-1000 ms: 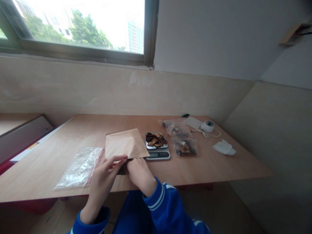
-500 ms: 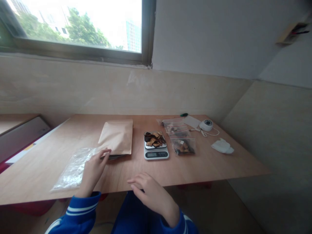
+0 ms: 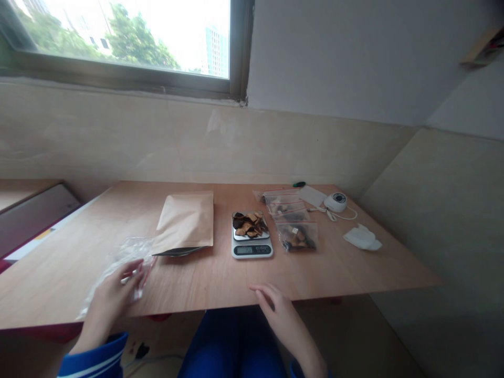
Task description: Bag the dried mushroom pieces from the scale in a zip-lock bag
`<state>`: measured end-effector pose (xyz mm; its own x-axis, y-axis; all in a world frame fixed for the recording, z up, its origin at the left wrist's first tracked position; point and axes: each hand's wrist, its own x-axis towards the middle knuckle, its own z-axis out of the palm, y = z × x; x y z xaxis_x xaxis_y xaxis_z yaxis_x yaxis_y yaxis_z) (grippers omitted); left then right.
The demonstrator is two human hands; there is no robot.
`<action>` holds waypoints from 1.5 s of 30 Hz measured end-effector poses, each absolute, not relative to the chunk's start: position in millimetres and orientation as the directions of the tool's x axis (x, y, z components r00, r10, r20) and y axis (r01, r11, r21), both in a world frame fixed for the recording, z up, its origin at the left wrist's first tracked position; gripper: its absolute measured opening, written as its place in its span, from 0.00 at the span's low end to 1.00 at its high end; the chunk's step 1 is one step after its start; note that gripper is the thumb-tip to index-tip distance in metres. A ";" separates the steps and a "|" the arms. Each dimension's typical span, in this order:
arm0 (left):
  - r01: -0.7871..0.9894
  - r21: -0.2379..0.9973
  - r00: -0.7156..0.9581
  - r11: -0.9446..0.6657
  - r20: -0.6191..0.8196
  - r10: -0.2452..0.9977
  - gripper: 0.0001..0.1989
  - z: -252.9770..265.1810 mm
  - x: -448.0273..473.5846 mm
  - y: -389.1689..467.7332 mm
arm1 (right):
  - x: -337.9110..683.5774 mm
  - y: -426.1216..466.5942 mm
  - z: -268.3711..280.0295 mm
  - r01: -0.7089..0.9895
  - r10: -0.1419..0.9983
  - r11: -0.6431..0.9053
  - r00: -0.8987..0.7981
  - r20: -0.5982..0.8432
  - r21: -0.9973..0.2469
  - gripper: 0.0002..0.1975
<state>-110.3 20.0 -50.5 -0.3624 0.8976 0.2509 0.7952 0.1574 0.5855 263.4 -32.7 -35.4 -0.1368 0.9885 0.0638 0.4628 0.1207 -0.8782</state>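
My left hand (image 3: 114, 289) is over the clear plastic zip bags (image 3: 100, 278) at the left of the table, thumb and fingers curled in on the plastic near a red zip edge. Just beyond it lies a brown kraft paper pouch (image 3: 185, 220), its dark mouth facing me and slightly parted. My right hand (image 3: 277, 312) hovers at the table's front edge, fingers stretched out and holding nothing. Ahead of it stands a white kitchen scale (image 3: 252, 251) with dried brown slices (image 3: 250, 224) piled on its plate; its display is too small to read.
Right of the scale, several zip bags (image 3: 297, 236) with dark pieces lie in an overlapping row. Farther right are a white camera (image 3: 334, 202) with its cable, a white card (image 3: 313, 196), a green-handled object (image 3: 299, 184) and a crumpled white tissue (image 3: 362, 238). A wall backs the table (image 3: 220, 283).
My left hand has left the kraft pouch's near edge and come down and left onto the clear bags. My right hand has shifted right. The pouch's mouth now shows uncovered.
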 end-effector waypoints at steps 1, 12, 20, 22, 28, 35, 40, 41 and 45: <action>0.795 0.571 -0.387 0.204 0.218 0.896 0.11 -50.3 -112.1 18.6 | 263.1 -33.2 -34.5 0.455 0.989 0.122 -0.135 0.067 -0.882 0.12; 0.730 0.682 -0.540 -0.041 0.613 0.577 0.20 21.1 0.9 -5.2 | 230.7 -38.7 -19.8 0.281 0.984 0.163 -0.117 0.135 -0.946 0.14; 0.537 0.649 0.108 -0.539 0.581 0.807 0.17 -8.2 85.6 -25.5 | 203.3 -38.8 -8.8 -0.079 0.975 0.180 0.144 0.167 -0.981 0.16; 0.495 0.667 0.157 -0.556 0.561 0.813 0.19 -14.4 90.5 -30.1 | 204.8 -36.3 -8.6 -0.125 0.973 0.162 0.186 0.137 -0.979 0.15; 0.405 0.752 0.172 -0.521 0.497 0.851 0.19 -13.2 85.9 -32.6 | 209.5 -27.9 -9.2 -0.176 0.978 0.100 0.200 0.063 -0.979 0.13; 0.373 0.809 0.050 -0.453 0.470 0.881 0.16 -18.9 69.0 -21.2 | 205.2 -15.4 -1.6 -0.145 0.991 0.121 0.065 0.112 -0.982 0.12; 0.401 0.828 -0.167 -0.393 0.487 0.857 0.13 -13.2 56.9 -14.4 | 210.8 -1.6 -9.1 -0.058 0.994 0.098 0.049 0.095 -0.993 0.15; 0.410 0.837 -0.259 -0.362 0.488 0.834 0.13 -10.4 54.7 -13.5 | 214.5 2.0 -12.1 -0.042 0.993 0.089 0.079 0.085 -0.995 0.16; 0.445 0.829 -0.363 -0.340 0.514 0.778 0.10 -0.7 47.2 -9.0 | 234.8 20.3 -21.8 0.027 0.991 0.090 0.099 0.092 -0.996 0.18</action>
<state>47.2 -9.0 -0.7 -0.3629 0.7775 0.5136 0.4451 -0.3396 0.8286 234.8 20.3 -21.8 0.0988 0.9908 0.0924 0.0274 0.0902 -0.9956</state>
